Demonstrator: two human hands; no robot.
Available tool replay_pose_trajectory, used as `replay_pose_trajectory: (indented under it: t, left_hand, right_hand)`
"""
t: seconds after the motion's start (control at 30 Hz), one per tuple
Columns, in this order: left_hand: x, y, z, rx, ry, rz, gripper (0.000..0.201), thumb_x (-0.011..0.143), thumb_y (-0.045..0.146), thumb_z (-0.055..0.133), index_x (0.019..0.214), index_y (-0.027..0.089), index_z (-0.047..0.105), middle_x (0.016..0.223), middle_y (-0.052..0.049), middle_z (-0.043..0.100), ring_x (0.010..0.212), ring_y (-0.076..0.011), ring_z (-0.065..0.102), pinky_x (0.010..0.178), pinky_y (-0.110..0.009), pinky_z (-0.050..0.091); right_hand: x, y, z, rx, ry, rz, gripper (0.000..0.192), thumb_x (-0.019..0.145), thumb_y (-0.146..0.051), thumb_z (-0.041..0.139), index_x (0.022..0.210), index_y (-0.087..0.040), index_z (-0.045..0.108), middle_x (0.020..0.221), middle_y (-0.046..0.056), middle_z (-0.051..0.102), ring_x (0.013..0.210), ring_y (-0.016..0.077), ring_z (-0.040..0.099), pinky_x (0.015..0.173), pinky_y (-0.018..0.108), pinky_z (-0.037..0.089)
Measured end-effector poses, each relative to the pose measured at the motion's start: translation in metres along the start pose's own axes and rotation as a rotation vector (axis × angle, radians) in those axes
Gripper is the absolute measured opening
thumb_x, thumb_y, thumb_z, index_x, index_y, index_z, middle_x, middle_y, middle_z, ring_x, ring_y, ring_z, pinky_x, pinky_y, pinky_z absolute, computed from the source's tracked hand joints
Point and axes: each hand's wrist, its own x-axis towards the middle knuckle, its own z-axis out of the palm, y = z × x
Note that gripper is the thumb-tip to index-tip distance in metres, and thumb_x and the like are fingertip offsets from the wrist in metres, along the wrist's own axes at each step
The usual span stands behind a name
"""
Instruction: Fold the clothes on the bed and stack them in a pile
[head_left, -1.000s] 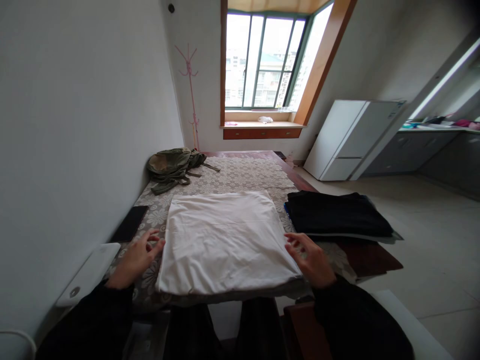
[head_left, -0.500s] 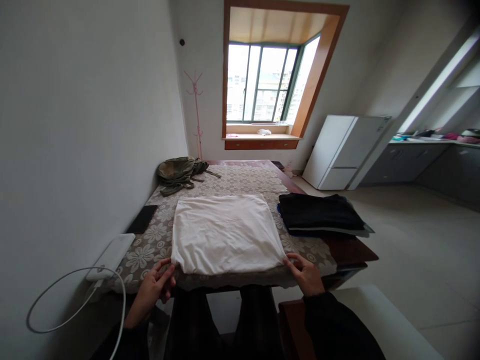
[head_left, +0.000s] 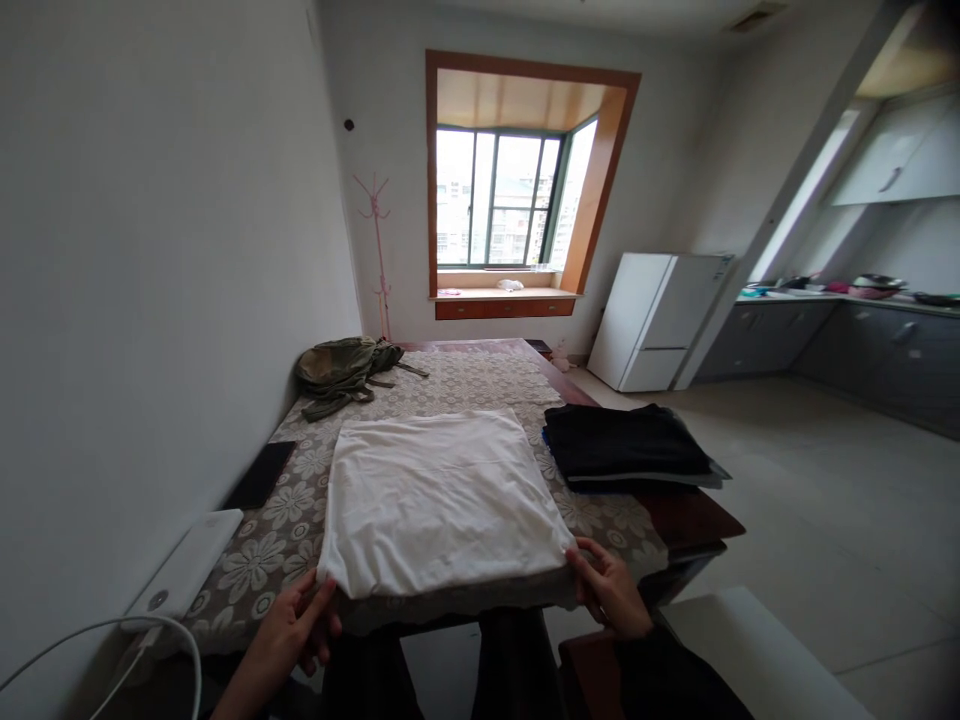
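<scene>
A white folded cloth garment (head_left: pixel 439 500) lies spread flat on the table, its surface lightly wrinkled. My left hand (head_left: pixel 296 622) pinches its near left corner between thumb and fingers. At the near right corner, my right hand (head_left: pixel 609 582) pinches the fabric the same way. The cloth's near edge runs between both hands close to the table's front edge. What kind of garment it is I cannot tell. To its right rests a stack of folded dark clothes (head_left: pixel 626 445), which neither hand touches.
A floral tablecloth (head_left: pixel 285 505) covers the table. Along the left wall are a green backpack (head_left: pixel 337 370), a black phone-like slab (head_left: pixel 261 475) and a white power bank (head_left: pixel 184 565) with a cable (head_left: pixel 187 640). A light-coloured seat (head_left: pixel 750 640) stands at right; a fridge (head_left: pixel 652 320) is farther back.
The camera view has tilted up and shifted slightly right. Both hands still hold the near corners, and the white cloth's near edge appears drawn a little closer to me.
</scene>
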Motion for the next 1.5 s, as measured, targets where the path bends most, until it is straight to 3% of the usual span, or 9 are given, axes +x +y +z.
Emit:
replay_pose_trajectory:
  t: [0.23,0.4,0.5,0.67,0.93,1.07,1.17,1.33,1.5]
  left_hand:
    - [-0.007,-0.002,-0.01,-0.066,0.215,0.024,0.051,0.067,0.074,0.07,0.079,0.025,0.059,0.056,0.001,0.063,0.045,-0.0207,0.062,0.035,-0.027,0.044]
    - [-0.021,-0.004,-0.012,0.032,0.337,0.008,0.052,0.067,0.071,0.069,0.088,0.023,0.064,0.064,-0.003,0.069,0.061,-0.0283,0.071,0.04,-0.031,0.051]
    - [-0.027,-0.006,-0.012,0.036,0.381,-0.005,0.054,0.068,0.07,0.069,0.094,0.022,0.066,0.064,-0.002,0.07,0.062,-0.0275,0.07,0.046,-0.032,0.053]
    - [-0.031,-0.02,-0.019,-0.005,0.474,-0.022,0.053,0.066,0.073,0.069,0.084,0.023,0.066,0.056,0.001,0.067,0.049,-0.0216,0.061,0.049,-0.03,0.052]
    - [-0.053,-0.031,-0.027,0.118,0.46,0.09,0.051,0.071,0.072,0.069,0.059,0.024,0.055,0.051,0.002,0.057,0.053,-0.0191,0.059,0.052,-0.026,0.05]
    - [-0.065,-0.023,-0.021,-0.183,0.334,0.103,0.057,0.065,0.067,0.08,0.062,0.025,0.042,0.049,0.007,0.045,0.044,-0.0125,0.045,0.042,-0.023,0.041]
    - [-0.07,-0.021,-0.018,-0.355,0.307,0.067,0.056,0.055,0.063,0.089,0.075,0.026,0.051,0.052,0.009,0.048,0.043,-0.0114,0.046,0.04,-0.022,0.04]
    - [-0.074,-0.022,-0.022,-0.331,0.343,0.055,0.062,0.054,0.068,0.087,0.097,0.028,0.068,0.071,0.0,0.07,0.066,-0.024,0.07,0.051,-0.029,0.055]
    - [-0.066,-0.01,-0.03,-0.145,0.334,0.155,0.066,0.051,0.069,0.087,0.101,0.028,0.075,0.092,-0.006,0.08,0.099,-0.0368,0.075,0.076,-0.04,0.065]
  right_hand:
    - [-0.004,-0.011,-0.003,0.237,0.131,-0.061,0.057,0.066,-0.072,0.08,0.085,-0.023,0.056,0.058,-0.003,0.065,0.032,0.0106,0.047,0.031,0.022,0.03]
    - [-0.011,-0.006,-0.01,0.062,-0.028,0.081,0.058,0.065,-0.072,0.081,0.082,-0.023,0.055,0.065,0.0,0.069,0.043,0.0165,0.062,0.033,0.021,0.036]
    - [-0.018,-0.005,-0.017,-0.011,-0.062,0.063,0.054,0.067,-0.066,0.083,0.082,-0.022,0.057,0.07,0.002,0.07,0.057,0.0204,0.069,0.038,0.023,0.043]
    - [-0.032,-0.004,-0.024,0.19,0.075,0.014,0.051,0.068,-0.062,0.086,0.078,-0.022,0.055,0.063,-0.002,0.062,0.055,0.0155,0.061,0.043,0.024,0.044]
    - [-0.061,0.004,-0.018,0.257,0.201,-0.013,0.05,0.065,-0.055,0.089,0.08,-0.024,0.053,0.059,-0.007,0.05,0.048,0.0096,0.046,0.041,0.021,0.037]
    - [-0.072,-0.001,-0.015,0.171,0.203,-0.052,0.05,0.065,-0.055,0.089,0.09,-0.026,0.056,0.053,-0.008,0.051,0.042,0.0102,0.045,0.04,0.022,0.037]
    - [-0.076,-0.003,-0.016,0.141,0.184,-0.052,0.056,0.066,-0.057,0.087,0.106,-0.028,0.061,0.049,-0.009,0.051,0.038,0.0119,0.044,0.038,0.023,0.037]
    - [-0.074,-0.01,-0.032,0.039,0.173,-0.099,0.047,0.065,-0.056,0.088,0.098,-0.026,0.071,0.073,0.003,0.073,0.066,0.024,0.069,0.059,0.032,0.057]
    - [-0.061,-0.022,-0.043,-0.082,0.157,-0.172,0.047,0.064,-0.057,0.088,0.098,-0.027,0.075,0.08,0.005,0.077,0.083,0.03,0.074,0.071,0.034,0.06]
